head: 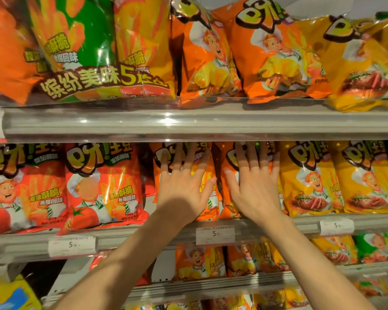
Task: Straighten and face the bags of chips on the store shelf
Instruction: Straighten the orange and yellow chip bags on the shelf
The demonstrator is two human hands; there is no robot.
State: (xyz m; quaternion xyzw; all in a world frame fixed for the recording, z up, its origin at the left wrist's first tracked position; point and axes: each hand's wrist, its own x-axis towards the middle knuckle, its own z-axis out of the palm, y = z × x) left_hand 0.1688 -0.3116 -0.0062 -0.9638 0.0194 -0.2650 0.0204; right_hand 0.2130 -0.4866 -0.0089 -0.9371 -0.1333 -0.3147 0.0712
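The chip bags [103,186] are glossy plastic film, crinkled and catching bright glare. The shelf edge [188,124] is smooth grey metal behind a clear, shiny plastic strip. The price tags [215,235] look like matt white paper

We see bright overhead light glaring off the shelf rail [166,121] at twelve o'clock; bags blur and bend toward nine.
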